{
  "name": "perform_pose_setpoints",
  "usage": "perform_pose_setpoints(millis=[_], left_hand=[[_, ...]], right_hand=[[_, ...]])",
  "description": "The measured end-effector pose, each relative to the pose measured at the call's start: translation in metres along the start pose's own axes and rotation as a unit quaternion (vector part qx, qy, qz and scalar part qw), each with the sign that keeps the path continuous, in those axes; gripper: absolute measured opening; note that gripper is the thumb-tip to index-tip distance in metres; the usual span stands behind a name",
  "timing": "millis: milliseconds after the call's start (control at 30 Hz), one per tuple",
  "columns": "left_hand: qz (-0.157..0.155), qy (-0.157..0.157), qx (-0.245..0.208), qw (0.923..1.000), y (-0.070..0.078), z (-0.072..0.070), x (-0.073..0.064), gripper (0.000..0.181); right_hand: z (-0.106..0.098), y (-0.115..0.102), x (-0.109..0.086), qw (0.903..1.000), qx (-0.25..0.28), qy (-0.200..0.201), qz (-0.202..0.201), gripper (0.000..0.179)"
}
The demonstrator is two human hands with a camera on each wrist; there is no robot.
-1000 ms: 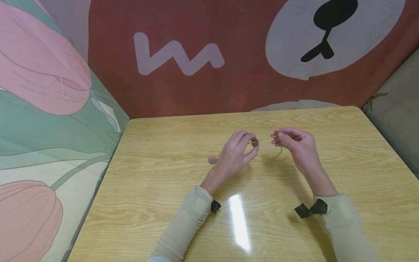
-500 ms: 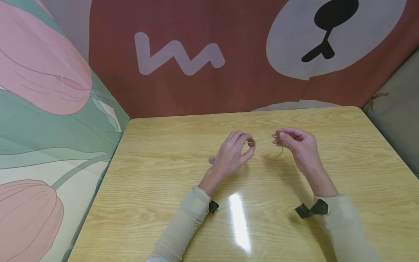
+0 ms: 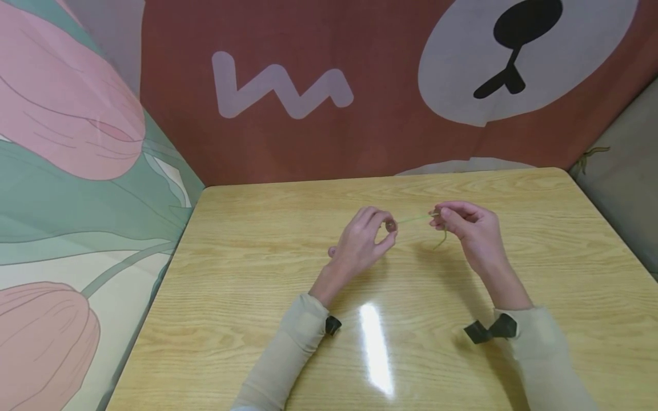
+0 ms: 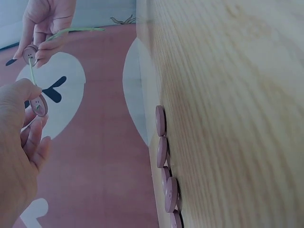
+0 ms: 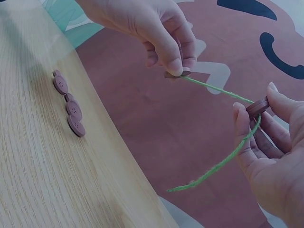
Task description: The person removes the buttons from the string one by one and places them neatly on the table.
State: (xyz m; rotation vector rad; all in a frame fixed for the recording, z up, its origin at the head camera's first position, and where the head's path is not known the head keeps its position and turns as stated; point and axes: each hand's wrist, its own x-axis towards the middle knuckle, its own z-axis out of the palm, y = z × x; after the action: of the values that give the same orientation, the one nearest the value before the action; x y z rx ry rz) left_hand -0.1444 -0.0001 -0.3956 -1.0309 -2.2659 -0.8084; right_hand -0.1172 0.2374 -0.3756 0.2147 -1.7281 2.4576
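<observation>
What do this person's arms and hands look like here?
The left sleeve and right sleeve are plain beige. The left hand and right hand wear no gloves. A small black piece sits at the left sleeve's end, a longer angular black piece at the right's; what they are is unclear.

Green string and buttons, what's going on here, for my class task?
A person pinches one button in the left hand and a second button in the right hand. A green string stretches between them, its loose end hanging past the second button. More buttons lie on the table.
</observation>
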Motion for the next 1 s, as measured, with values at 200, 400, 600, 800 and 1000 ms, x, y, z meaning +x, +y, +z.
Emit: perform_pose_setpoints(millis=[200, 400, 600, 800, 1000], left_hand=[[-0.01, -0.005, -0.012, 0.9999, -0.001, -0.001, -0.002, 0.013], [-0.014, -0.004, -0.012, 0.9998, -0.004, 0.0, -0.005, 0.014], [-0.01, 0.002, -0.006, 0.9999, -0.006, 0.0, -0.007, 0.016], [-0.008, 0.005, 0.005, 0.9999, -0.008, -0.003, -0.009, 0.015], [-0.007, 0.0, 0.009, 0.9999, -0.012, -0.004, -0.013, 0.015]], right_hand=[[-0.001, 0.0, 0.0, 1.0, 0.003, 0.001, -0.002, 0.013], [-0.002, 0.001, 0.0, 0.9998, 0.017, 0.004, -0.002, 0.013], [-0.003, 0.0, 0.0, 0.9995, 0.029, 0.009, -0.002, 0.014], [-0.003, -0.001, 0.0, 0.9997, 0.026, 0.005, -0.002, 0.013], [-0.003, -0.001, 0.0, 0.9996, 0.027, 0.005, 0.0, 0.013]])
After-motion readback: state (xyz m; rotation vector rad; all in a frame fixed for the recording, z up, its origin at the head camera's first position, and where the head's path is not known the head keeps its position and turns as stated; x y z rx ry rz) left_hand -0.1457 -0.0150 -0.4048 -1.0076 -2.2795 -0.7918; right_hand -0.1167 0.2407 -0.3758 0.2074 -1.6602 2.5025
